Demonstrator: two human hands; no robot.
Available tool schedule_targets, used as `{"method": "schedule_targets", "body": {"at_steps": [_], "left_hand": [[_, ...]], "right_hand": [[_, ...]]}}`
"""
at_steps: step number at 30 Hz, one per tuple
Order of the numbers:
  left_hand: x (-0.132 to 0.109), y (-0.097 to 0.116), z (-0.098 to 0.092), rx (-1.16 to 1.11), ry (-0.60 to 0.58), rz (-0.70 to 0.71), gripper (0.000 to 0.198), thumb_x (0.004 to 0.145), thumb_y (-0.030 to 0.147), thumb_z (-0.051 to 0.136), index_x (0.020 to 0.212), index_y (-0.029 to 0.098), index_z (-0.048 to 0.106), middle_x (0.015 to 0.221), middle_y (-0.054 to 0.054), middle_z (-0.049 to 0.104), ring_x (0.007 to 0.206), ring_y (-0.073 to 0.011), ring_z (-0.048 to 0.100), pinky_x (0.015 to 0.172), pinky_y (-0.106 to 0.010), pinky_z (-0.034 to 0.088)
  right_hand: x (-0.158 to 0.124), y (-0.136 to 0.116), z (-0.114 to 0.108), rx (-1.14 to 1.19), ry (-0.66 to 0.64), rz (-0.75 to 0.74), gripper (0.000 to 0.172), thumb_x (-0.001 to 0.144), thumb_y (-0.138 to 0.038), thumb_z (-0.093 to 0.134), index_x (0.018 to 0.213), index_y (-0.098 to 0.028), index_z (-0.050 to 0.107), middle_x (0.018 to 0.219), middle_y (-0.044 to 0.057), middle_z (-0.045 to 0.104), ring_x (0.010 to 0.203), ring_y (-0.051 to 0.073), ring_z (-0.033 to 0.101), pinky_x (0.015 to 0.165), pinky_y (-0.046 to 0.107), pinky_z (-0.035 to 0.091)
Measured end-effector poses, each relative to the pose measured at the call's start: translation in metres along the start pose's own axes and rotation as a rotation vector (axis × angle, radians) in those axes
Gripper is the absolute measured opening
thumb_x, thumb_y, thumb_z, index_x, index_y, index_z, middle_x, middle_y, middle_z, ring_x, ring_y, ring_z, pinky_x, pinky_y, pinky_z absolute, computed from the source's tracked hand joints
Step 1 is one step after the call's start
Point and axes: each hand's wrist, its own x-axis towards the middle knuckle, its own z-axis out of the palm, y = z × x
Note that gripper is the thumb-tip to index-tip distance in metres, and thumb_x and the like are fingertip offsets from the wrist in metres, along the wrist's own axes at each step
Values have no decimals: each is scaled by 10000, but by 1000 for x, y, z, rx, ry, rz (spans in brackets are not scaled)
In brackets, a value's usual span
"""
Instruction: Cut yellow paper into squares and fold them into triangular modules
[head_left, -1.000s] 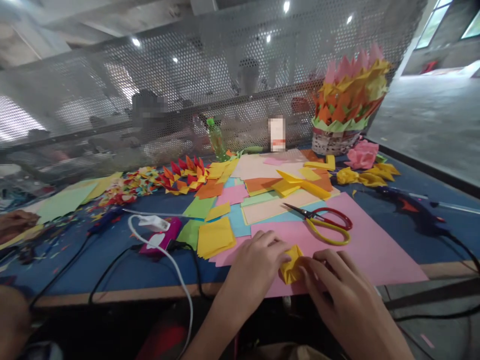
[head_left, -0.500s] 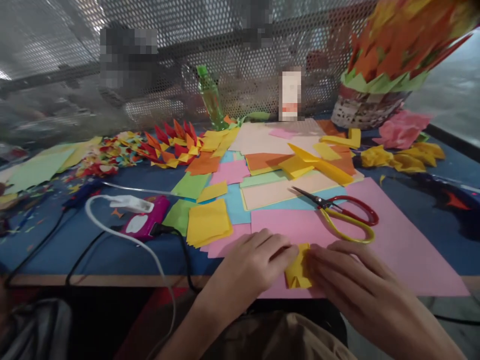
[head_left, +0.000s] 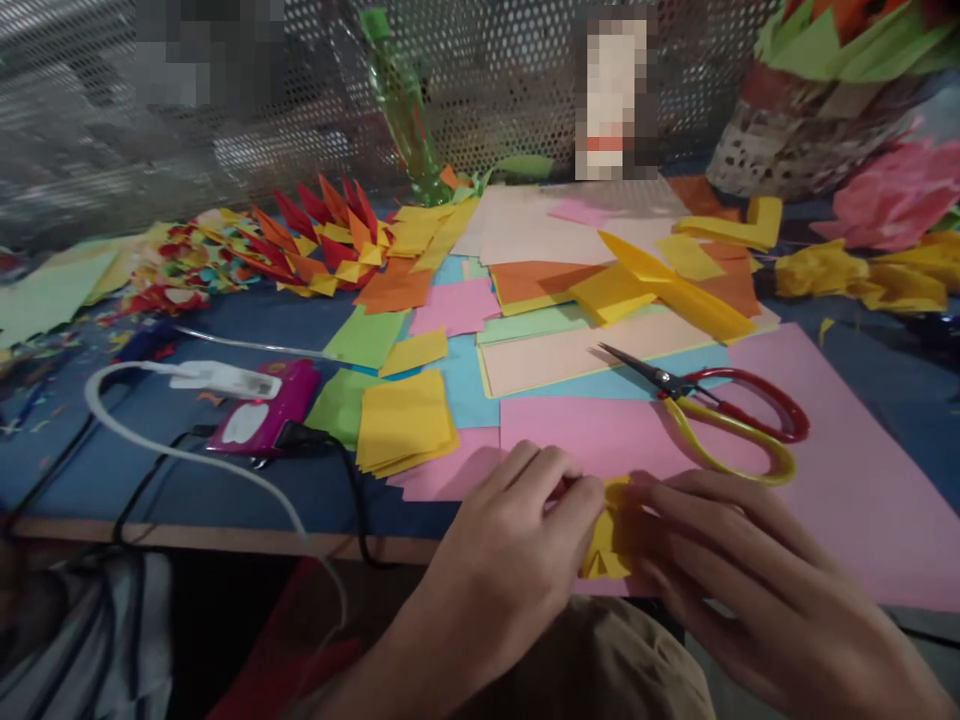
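Between my two hands is a small folded piece of yellow paper (head_left: 611, 535), near the front edge of the pink sheet (head_left: 840, 480). My left hand (head_left: 517, 530) pinches its left side, with the fingers curled. From the other side my right hand (head_left: 727, 540) grips the paper, its thumb and part of the fold hidden behind the fingers. Scissors (head_left: 667, 385) with one red and one yellow handle lie slightly spread just beyond my right hand. To the left of my left hand sits a stack of yellow paper squares (head_left: 405, 425).
A magenta power strip (head_left: 262, 410) with white and black cables lies at left. Farther back are a ring of folded red and orange paper points (head_left: 330, 240), a green bottle (head_left: 405, 110), a woven basket (head_left: 802, 130) and a pink paper flower (head_left: 900, 195).
The view has tipped downward and come closer, so the tabletop things appear larger and higher. Both hands stay on the yellow paper, the left fingers a little more curled.
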Motion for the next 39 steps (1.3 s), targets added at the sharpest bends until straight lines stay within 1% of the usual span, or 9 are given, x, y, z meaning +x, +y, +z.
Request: {"method": "schedule_targets", "body": {"at_steps": [3, 6, 8, 12, 17, 21, 27, 32, 39], "left_hand": [[-4, 2, 1, -13, 33, 51, 141, 1105, 97, 604, 1189, 145, 707, 1075, -31, 698, 961, -196, 589, 829, -347, 509], [-6, 1, 1, -27, 5, 80, 244, 1121, 111, 585, 1352, 129, 661, 1174, -45, 734, 1032, -205, 618, 924, -359, 535], [-5, 1, 3, -62, 21, 27, 233, 1112, 84, 583, 1324, 143, 660, 1171, -36, 744, 1027, -197, 631, 936, -356, 536], [1, 7, 8, -145, 125, -169, 120, 1108, 113, 632, 1169, 195, 694, 1038, 12, 743, 967, -162, 649, 909, -334, 531], [7, 12, 9, -181, 113, -270, 75, 1095, 164, 667, 1105, 227, 707, 1009, 23, 717, 946, -164, 636, 860, -349, 523], [11, 12, 6, -167, 72, -292, 69, 1094, 177, 670, 1089, 237, 704, 997, 25, 701, 935, -169, 636, 824, -360, 519], [13, 14, 2, -122, 4, -296, 69, 1119, 225, 647, 1093, 241, 709, 1031, 9, 718, 964, -192, 645, 838, -393, 546], [13, 11, 2, -140, 62, -289, 61, 1119, 214, 655, 1143, 231, 708, 1099, -3, 745, 1032, -188, 668, 915, -387, 573], [5, 5, 0, -192, 96, -276, 82, 1103, 183, 692, 1133, 250, 728, 1055, 43, 787, 975, -145, 684, 883, -319, 549]], "right_hand": [[1, 1, -1, -8, -21, -51, 262, 1030, -133, 714, 1280, -135, 792, 1406, 91, 769, 1324, 275, 660, 1191, 432, 543], [3, 0, -5, -17, -32, -38, 255, 1027, -120, 700, 1256, -151, 808, 1396, 79, 787, 1293, 272, 681, 1160, 440, 572], [3, -1, -7, -41, -54, -40, 250, 1030, -132, 695, 1252, -153, 808, 1400, 90, 784, 1301, 294, 681, 1150, 469, 577], [-2, -3, -8, -41, -101, -44, 261, 1041, -172, 701, 1288, -145, 783, 1426, 110, 761, 1355, 324, 653, 1189, 516, 533], [-2, -4, -8, 11, -119, 5, 338, 1041, -153, 696, 1375, -125, 739, 1459, 111, 736, 1370, 319, 629, 1205, 499, 500], [1, -6, -6, 11, -143, 39, 424, 1051, -162, 675, 1473, -134, 694, 1495, 102, 715, 1338, 327, 627, 1185, 506, 495], [1, -8, -7, 8, -146, 40, 392, 1048, -152, 668, 1436, -125, 717, 1465, 96, 738, 1317, 327, 640, 1172, 522, 497], [2, -8, -6, 14, -143, 43, 357, 1017, -133, 700, 1371, -106, 735, 1452, 127, 724, 1298, 333, 640, 1183, 526, 492], [5, -9, -4, 19, -139, 74, 315, 990, -136, 730, 1304, -124, 740, 1428, 139, 714, 1262, 339, 658, 1131, 537, 535]]}}
